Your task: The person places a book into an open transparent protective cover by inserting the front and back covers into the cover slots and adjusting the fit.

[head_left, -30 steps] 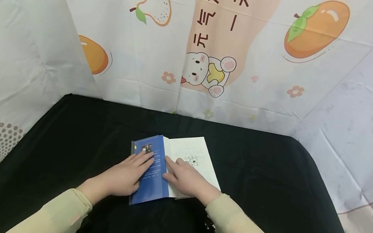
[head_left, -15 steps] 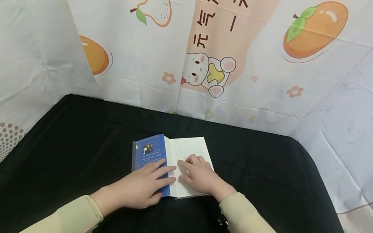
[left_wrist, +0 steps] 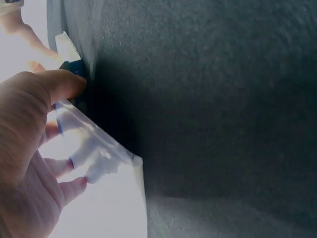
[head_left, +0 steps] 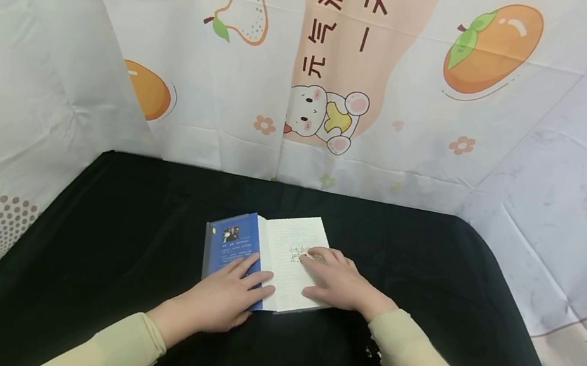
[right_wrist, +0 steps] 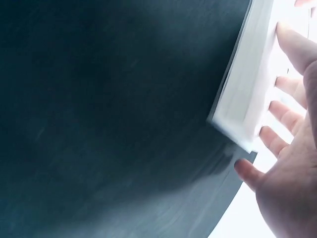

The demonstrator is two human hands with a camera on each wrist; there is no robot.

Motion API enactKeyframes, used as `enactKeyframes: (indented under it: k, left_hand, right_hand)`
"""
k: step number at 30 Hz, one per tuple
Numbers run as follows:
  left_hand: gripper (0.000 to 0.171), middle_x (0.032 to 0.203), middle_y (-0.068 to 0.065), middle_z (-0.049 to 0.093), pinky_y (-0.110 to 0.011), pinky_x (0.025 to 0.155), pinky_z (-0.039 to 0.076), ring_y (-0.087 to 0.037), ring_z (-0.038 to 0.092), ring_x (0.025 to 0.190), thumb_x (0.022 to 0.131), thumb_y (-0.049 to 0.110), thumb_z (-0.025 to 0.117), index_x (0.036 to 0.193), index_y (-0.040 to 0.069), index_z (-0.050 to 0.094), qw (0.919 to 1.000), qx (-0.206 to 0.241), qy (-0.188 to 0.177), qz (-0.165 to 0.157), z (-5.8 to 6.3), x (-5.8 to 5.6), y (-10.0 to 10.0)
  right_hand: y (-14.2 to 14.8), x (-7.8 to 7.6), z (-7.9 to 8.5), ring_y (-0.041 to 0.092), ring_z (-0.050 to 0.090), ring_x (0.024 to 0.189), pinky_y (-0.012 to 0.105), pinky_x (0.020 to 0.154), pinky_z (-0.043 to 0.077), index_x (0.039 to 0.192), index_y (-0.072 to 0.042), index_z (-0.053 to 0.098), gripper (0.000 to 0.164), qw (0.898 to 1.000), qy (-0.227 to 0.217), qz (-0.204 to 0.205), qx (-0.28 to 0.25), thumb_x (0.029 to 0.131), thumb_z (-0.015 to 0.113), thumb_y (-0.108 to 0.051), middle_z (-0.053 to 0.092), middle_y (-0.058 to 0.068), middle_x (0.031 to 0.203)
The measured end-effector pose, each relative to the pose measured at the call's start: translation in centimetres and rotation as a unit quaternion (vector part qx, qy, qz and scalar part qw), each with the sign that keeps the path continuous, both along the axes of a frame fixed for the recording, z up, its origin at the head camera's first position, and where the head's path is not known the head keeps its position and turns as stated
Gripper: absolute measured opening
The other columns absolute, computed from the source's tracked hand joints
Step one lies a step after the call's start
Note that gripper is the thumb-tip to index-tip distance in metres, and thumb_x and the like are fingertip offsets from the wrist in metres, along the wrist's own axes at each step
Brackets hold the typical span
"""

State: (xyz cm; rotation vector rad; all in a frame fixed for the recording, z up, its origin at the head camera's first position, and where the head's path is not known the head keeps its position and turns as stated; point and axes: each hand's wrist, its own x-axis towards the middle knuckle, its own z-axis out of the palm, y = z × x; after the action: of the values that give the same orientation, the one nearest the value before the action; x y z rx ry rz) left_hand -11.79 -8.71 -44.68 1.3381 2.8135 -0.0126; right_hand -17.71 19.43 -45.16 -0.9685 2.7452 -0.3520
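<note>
An open book [head_left: 294, 228] lies in the middle of the head view, with a blue printed flap [head_left: 252, 227] on its left and a white page on its right. Fingers spread, my left hand [head_left: 226, 297] rests across the lower part of the flap and reaches the inner fold. My right hand [head_left: 343, 284] lies on the white page near a small black line drawing [head_left: 296, 252], its fingers relaxed. The right wrist view shows the page block's edge [right_wrist: 247, 74] beside the right fingertips. A translucent cover edge [left_wrist: 106, 139] lies under the left fingers in the left wrist view.
Black cloth [head_left: 136, 228] covers the table under the book. A white curtain [head_left: 409, 144] with printed fruit and a bear hangs behind it. Pale sheets [head_left: 555, 205] close off both sides.
My left hand has slid down and right over the flap, uncovering its small photo. The right hand has moved right, from the inner fold to farther across the white page.
</note>
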Motion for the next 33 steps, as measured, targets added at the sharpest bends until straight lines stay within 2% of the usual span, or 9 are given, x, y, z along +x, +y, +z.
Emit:
enactKeyframes:
  k: [6,11,17,20,27,33]
  left_hand:
    - [0.052,0.149,-0.003,0.041,-0.059,0.108,0.030,-0.040,0.019,0.140,0.090,0.028,0.066,0.139,0.023,0.050,1.0000,0.001,-0.009,0.004,0.1,-0.4,-0.6]
    - [0.050,0.148,-0.003,0.043,-0.059,0.108,0.030,-0.039,0.021,0.140,0.089,0.021,0.067,0.136,0.022,0.053,0.9998,0.013,-0.013,0.003,0.0,-0.8,-1.5]
    - [0.051,0.146,-0.002,0.045,-0.059,0.106,0.033,-0.037,0.025,0.139,0.087,0.018,0.070,0.135,0.022,0.054,0.9996,0.020,-0.016,0.014,0.2,-1.3,-2.7]
    - [0.051,0.146,-0.002,0.045,-0.060,0.105,0.034,-0.037,0.026,0.139,0.087,0.018,0.071,0.135,0.022,0.054,0.9995,0.019,-0.020,0.019,0.3,-1.3,-3.2]
    - [0.050,0.148,0.000,0.043,-0.060,0.105,0.034,-0.036,0.024,0.140,0.088,0.014,0.068,0.135,0.022,0.054,0.9991,0.011,-0.025,0.032,0.3,-1.6,-4.4]
    - [0.048,0.147,0.001,0.044,-0.059,0.106,0.033,-0.035,0.025,0.139,0.089,0.008,0.064,0.134,0.023,0.055,0.9991,0.008,-0.017,0.039,0.4,-1.9,-5.9]
  right_hand:
    - [2.1,0.1,-0.1,0.033,0.021,0.139,0.063,0.104,0.028,0.150,-0.023,0.034,0.069,0.999,-0.029,0.003,-0.012,0.092,0.061,-0.049,0.024,0.008,0.156]
    - [3.8,0.3,-0.2,0.035,0.016,0.142,0.062,0.109,0.023,0.151,-0.024,0.029,0.074,0.998,-0.052,0.005,-0.020,0.091,0.060,-0.053,0.016,0.005,0.160]
    - [5.0,0.1,-0.7,0.033,0.015,0.142,0.061,0.110,0.022,0.152,-0.028,0.026,0.079,0.997,-0.068,-0.012,-0.014,0.088,0.057,-0.062,0.015,0.008,0.159]
    - [5.4,0.0,-0.9,0.032,0.014,0.143,0.060,0.111,0.020,0.153,-0.029,0.024,0.081,0.997,-0.071,-0.016,-0.006,0.087,0.057,-0.063,0.017,0.010,0.159]
    - [5.8,0.3,-0.9,0.032,0.010,0.144,0.059,0.114,0.013,0.152,-0.021,0.027,0.082,0.998,-0.056,0.009,0.010,0.088,0.061,-0.057,0.013,0.011,0.160]
    - [5.9,0.2,-1.0,0.033,0.007,0.144,0.062,0.113,0.013,0.153,-0.022,0.026,0.082,0.999,-0.048,0.010,0.016,0.087,0.061,-0.058,0.011,0.009,0.160]
